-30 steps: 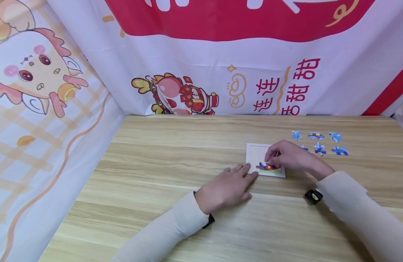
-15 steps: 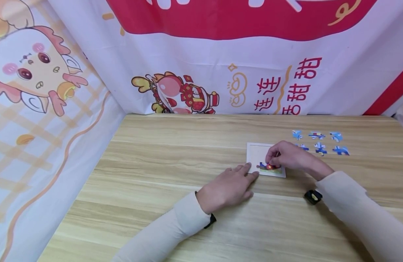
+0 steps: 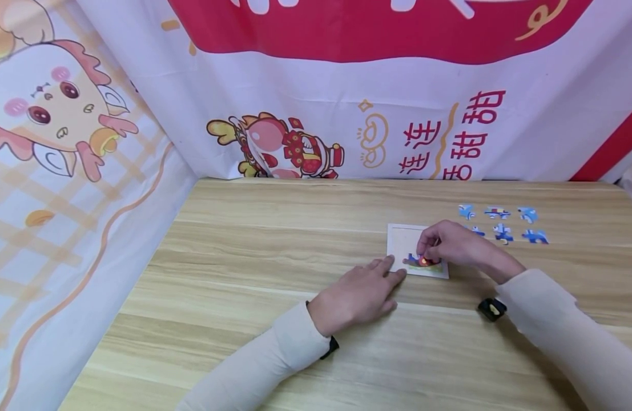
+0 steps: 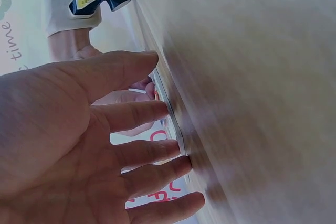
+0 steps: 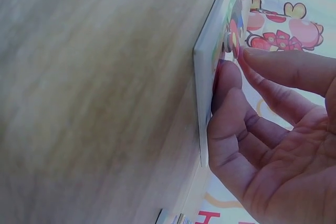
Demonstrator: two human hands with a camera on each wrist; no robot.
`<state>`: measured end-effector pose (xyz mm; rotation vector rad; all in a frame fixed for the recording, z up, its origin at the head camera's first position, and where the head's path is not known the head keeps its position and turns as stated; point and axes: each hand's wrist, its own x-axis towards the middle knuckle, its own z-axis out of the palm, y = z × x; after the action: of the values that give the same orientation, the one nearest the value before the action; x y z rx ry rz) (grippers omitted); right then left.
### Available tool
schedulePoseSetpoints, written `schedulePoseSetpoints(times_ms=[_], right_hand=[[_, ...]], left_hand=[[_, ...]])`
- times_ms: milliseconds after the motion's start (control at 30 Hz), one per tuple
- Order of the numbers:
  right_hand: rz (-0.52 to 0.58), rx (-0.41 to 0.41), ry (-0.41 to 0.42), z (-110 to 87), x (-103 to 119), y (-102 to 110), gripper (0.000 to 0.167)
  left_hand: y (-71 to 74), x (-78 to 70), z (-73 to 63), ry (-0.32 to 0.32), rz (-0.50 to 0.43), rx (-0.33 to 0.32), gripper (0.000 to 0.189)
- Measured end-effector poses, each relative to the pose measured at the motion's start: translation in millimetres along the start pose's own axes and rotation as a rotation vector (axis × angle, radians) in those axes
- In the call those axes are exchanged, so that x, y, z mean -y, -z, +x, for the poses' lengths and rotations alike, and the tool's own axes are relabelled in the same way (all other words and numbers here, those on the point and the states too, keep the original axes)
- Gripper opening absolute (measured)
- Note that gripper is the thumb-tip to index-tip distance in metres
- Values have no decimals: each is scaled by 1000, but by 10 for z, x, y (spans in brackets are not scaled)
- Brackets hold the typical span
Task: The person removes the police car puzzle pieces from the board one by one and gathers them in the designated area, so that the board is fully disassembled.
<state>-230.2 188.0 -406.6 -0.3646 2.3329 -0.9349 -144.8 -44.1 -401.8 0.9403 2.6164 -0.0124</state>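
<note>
A small jigsaw tray [image 3: 391,242] with a pale rim lies on the table. Colourful pieces [image 3: 431,269] with green along the bottom fill its near right part. My right hand [image 3: 454,246] is over the tray's right side, its thumb and fingertips pinching a jigsaw piece [image 5: 234,36] with red on it. In the right wrist view that piece stands tilted to the tray surface, close over it. My left hand [image 3: 354,298] rests palm down with fingers extended, its fingertips at the tray's near left corner. The right hand hides much of the tray's right side.
Several loose blue jigsaw pieces [image 3: 503,233] lie in two rows to the right of the tray, partly behind the right hand. A printed cloth [image 3: 305,80] hangs along the table's back edge, another [image 3: 89,228] along its left. Black wrist cameras [image 3: 491,309] hang under both wrists.
The pinched piece has shifted and tilted slightly at the right fingertips. Both hands and the tray have stayed almost where they were.
</note>
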Motion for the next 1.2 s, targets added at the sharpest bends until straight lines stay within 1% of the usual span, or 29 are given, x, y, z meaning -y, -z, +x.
schedulePoseSetpoints(times_ms=[133, 333, 500, 700, 833, 1000, 1200], right_hand=[[-4, -8, -13, -2, 10, -7, 13], [-23, -34, -7, -9, 32, -42, 8], [-42, -58, -5, -13, 46, -73, 8], [-40, -61, 0, -18, 50, -81, 6], [-20, -49, 15, -19, 33, -78, 6], [34, -45, 31, -35, 14, -73, 7], [59, -85, 36, -96, -4, -4, 7]], left_hand=[[-8, 0, 0, 4, -9, 2, 64], [-14, -3, -1, 8, -11, 8, 65], [-17, -6, 2, 9, -10, 6, 65], [-15, -7, -5, 13, -17, 5, 65], [-8, -7, -10, 12, -21, 9, 65], [11, -19, -19, 15, -17, 12, 65], [-2, -35, 9, 21, -1, 28, 66]])
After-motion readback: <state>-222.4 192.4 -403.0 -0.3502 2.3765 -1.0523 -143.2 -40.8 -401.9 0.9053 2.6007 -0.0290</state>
